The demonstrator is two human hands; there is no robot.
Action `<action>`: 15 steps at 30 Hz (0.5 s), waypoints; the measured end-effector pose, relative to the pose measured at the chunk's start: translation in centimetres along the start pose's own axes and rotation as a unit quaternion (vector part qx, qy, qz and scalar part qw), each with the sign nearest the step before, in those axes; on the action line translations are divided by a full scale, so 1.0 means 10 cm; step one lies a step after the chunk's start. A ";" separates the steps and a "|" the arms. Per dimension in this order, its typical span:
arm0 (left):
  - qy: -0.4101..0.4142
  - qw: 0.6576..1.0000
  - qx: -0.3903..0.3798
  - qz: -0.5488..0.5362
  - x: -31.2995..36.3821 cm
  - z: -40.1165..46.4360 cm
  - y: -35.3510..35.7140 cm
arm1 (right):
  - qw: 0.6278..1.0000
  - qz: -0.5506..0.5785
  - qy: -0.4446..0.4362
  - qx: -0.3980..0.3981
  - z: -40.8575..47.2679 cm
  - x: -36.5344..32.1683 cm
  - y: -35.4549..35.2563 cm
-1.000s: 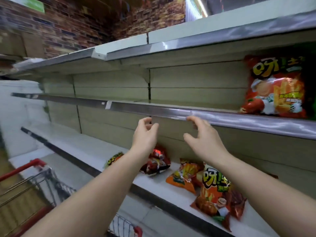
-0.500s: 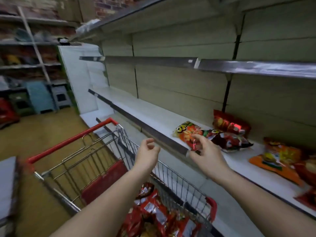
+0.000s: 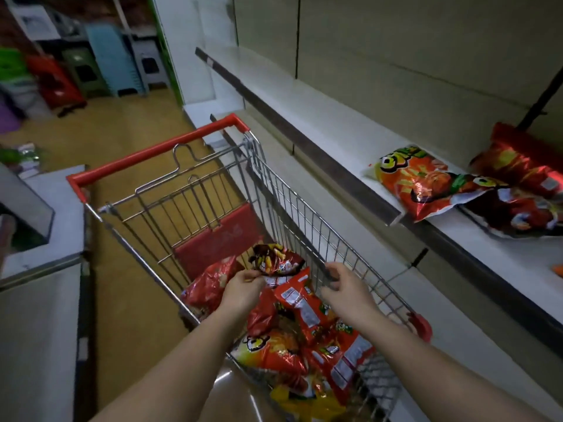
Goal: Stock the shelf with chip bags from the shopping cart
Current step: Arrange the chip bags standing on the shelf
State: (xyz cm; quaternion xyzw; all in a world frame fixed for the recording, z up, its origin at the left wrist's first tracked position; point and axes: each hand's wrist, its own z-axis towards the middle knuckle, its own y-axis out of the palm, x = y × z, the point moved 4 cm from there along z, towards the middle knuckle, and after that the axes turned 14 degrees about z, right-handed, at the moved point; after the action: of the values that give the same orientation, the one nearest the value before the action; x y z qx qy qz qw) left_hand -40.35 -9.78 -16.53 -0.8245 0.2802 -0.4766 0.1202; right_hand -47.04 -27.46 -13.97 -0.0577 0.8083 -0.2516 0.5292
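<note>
The shelf [image 3: 335, 117] is running along the right side, its long white deck mostly bare, with a few chip bags already lying flat on it toward the right end: an orange bag [image 3: 417, 184] nearest the front lip and darker red bags [image 3: 524, 190] overlapping behind it. Beside the shelf the shopping cart [image 3: 170, 190] is standing with its red handle toward the far end, and its wire basket is holding the pile of chip bags [image 3: 304, 339] waiting to be stocked, red and orange packs heaped loosely over one another.

Both hands are reaching down over that pile. The left hand [image 3: 243, 289] is hovering with its fingers [image 3: 254, 277] curled close together just at the lower edge of a dark red bag [image 3: 274, 261] sitting on top of the heap; whether it is already pinching that edge I cannot tell. The right hand [image 3: 345, 287] is hanging over the cart's right wire wall, fingers loosely bent and holding nothing.

These bags are looking light, air-puffed and slick, with glossy foil throwing back the light, so they are likely to slide and crackle, and the chips inside are likely to crush under a hard squeeze. Taking one by a flat sealed seam at top or bottom, or cradling it lightly by both side edges, seems the safer hold.
</note>
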 end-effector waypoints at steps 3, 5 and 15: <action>-0.053 0.998 -0.004 -0.019 -0.20 0.15 0.15 | 0.999 -0.003 0.021 -0.050 0.32 0.28 0.12; -0.089 0.995 0.005 -0.042 -0.30 0.24 0.30 | 0.996 -0.012 0.044 -0.082 0.53 0.49 0.19; -0.235 0.969 0.022 -0.077 -0.93 0.55 1.03 | 0.966 -0.058 0.119 -0.222 1.05 1.38 0.76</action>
State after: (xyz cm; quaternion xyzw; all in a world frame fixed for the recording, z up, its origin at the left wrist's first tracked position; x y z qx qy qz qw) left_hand -42.84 -13.15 -30.88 -0.9298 0.1693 -0.2831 0.1633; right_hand -42.47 -29.44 -32.26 -0.1907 0.8963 -0.1009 0.3874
